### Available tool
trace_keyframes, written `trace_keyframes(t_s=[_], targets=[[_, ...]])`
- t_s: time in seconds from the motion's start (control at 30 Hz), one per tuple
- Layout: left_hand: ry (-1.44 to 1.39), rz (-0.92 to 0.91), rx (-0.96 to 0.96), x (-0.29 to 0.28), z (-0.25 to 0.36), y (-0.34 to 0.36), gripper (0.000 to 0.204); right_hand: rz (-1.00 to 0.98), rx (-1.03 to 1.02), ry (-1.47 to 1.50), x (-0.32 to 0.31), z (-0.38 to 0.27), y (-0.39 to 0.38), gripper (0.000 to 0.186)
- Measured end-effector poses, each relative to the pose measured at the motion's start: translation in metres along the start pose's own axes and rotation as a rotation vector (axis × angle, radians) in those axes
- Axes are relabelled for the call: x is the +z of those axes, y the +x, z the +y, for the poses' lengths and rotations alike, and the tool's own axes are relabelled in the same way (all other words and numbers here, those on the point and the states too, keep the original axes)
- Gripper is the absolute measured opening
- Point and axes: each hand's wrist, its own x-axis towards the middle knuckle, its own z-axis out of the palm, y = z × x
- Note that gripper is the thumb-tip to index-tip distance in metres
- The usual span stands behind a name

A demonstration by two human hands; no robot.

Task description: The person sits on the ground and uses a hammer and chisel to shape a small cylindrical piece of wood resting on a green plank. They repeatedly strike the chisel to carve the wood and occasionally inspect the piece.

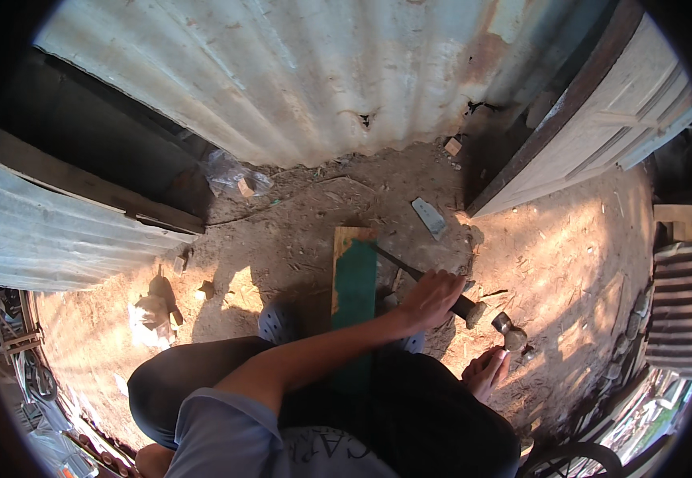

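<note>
Across my lap and forward between my feet lies a narrow wooden board (pixel 354 279), painted green, with bare wood along its far end and left edge. My left hand (pixel 432 301) reaches over it and is closed round a chisel (pixel 465 309) with a dark handle. The chisel's blade slants to the board's right edge, its tip at or very near the painted face close to the far end. To the right, my right hand (pixel 485 373) grips a hammer (pixel 510 330). The hammer's head is a short gap away from the butt of the chisel handle.
A corrugated metal sheet (pixel 282 72) stands ahead, and a panelled door (pixel 593 119) leans at the right. On the dirt floor (pixel 569 263) lie a flat grey piece (pixel 429 219), small wood blocks (pixel 205 291) and a clear plastic bag (pixel 234 171). A clog (pixel 278 322) shows beside the board.
</note>
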Motion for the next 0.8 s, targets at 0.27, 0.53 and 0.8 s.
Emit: trace_keyframes(t_s=[0.27,0.53,0.8], targets=[[-0.171,-0.008,0.027,-0.003,-0.01,0.007,0.036,-0.055,-0.07,-0.09,-0.019,0.018,0.018,0.026],[-0.162,-0.063,0.088,0.005,-0.021,0.008,0.034,0.111,0.001,0.043,0.002,-0.007,0.006,0.025],[-0.042,-0.088,0.005,0.015,-0.044,0.004,0.032,0.012,-0.267,-0.34,-0.024,0.054,0.031,0.025]])
